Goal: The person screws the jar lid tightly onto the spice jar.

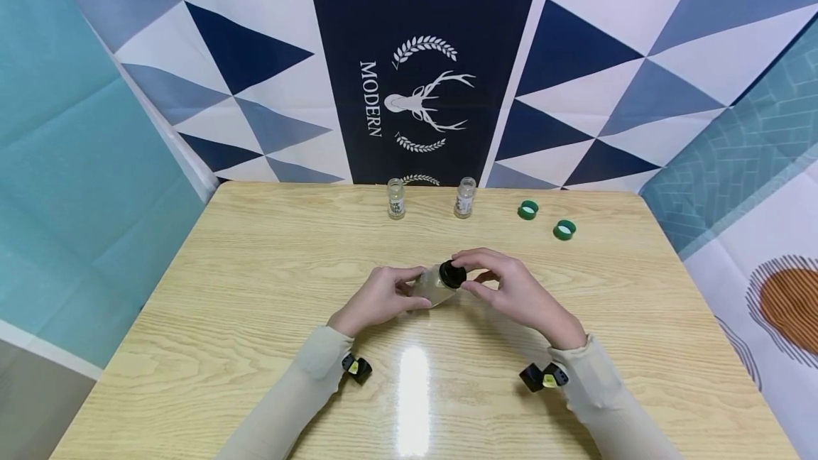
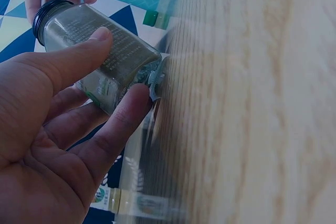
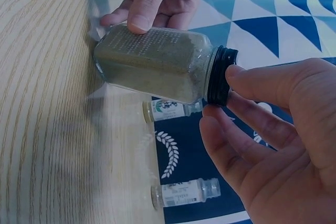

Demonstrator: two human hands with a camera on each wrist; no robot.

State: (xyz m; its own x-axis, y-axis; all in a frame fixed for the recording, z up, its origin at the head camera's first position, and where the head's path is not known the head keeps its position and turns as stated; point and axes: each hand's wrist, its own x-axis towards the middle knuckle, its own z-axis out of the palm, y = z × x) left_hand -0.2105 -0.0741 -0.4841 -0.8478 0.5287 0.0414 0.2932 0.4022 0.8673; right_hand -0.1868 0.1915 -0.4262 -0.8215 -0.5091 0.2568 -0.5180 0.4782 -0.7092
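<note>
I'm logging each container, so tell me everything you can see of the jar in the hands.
The jar looks like clear glass, with flat sides, rounded shoulders and small pale print on one face. A black cap sits on its neck. Inside shows a dull greenish-brown, powdery-looking fill. It leans, cap end toward the right hand, which holds the cap; the left hand grips the body. Whether its base touches the table is unclear.

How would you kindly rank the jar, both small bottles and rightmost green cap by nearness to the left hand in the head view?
1. Jar, in the left hand.
2. Left small bottle, farther back.
3. Right small bottle, farther right.
4. Rightmost green cap, far right.
</note>
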